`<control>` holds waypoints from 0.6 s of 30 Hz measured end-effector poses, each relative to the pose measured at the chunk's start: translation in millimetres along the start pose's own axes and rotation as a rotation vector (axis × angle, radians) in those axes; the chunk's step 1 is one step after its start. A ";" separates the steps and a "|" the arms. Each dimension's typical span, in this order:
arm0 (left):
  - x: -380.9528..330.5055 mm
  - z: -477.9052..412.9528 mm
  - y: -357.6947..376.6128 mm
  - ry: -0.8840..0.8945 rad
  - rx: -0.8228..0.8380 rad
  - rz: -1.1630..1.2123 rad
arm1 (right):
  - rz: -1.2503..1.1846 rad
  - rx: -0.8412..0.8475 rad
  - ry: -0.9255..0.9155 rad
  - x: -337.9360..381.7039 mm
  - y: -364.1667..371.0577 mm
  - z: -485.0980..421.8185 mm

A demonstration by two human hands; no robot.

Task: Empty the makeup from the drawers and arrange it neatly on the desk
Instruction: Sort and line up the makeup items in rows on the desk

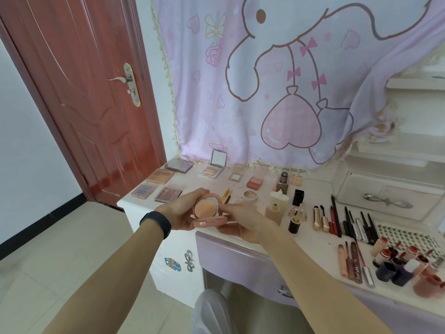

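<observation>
Makeup already lines the desk (218, 183); a pink cushion compact (209, 211) sits open above its front edge, the left hand (181, 214) cupping its base, the right hand (238, 219) pinching at the puff (205, 209). Seems she's checking it; next it wants shutting and setting down near the palettes (160, 175).

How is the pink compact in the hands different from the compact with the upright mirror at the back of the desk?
The pink compact is held above the desk by the left hand and right hand; the mirror compact rests on the desk. The pink compact looks rounded and shows an orange puff; the mirror compact is square with a pale powder pan. Both stand open.
</observation>
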State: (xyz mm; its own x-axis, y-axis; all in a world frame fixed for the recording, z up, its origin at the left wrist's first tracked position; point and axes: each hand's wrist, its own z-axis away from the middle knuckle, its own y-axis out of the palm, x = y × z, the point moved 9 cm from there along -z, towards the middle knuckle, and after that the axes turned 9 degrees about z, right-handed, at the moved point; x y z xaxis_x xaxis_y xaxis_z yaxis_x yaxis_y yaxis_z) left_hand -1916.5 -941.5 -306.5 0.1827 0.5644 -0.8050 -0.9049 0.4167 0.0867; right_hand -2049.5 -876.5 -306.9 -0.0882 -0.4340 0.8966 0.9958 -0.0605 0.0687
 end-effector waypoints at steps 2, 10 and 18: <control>-4.5 0.2 -3.5 0.013 -0.019 -0.038 | -0.063 -0.046 -0.066 -0.2 2.6 -3.5; -40.6 12.5 -15.0 0.288 -0.178 -0.370 | -0.238 -0.227 -0.201 -2.7 2.1 -10.6; -68.8 28.0 4.6 0.615 -0.362 -0.698 | -0.238 -0.294 -0.297 5.8 2.8 -3.1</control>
State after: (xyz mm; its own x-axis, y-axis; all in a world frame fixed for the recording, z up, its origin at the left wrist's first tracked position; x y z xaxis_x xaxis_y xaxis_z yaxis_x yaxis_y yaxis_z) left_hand -1922.4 -958.4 -234.3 0.5803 -0.2338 -0.7801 -0.7517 0.2147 -0.6235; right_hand -2047.4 -882.0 -302.9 -0.2596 -0.1047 0.9600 0.8960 -0.3970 0.1990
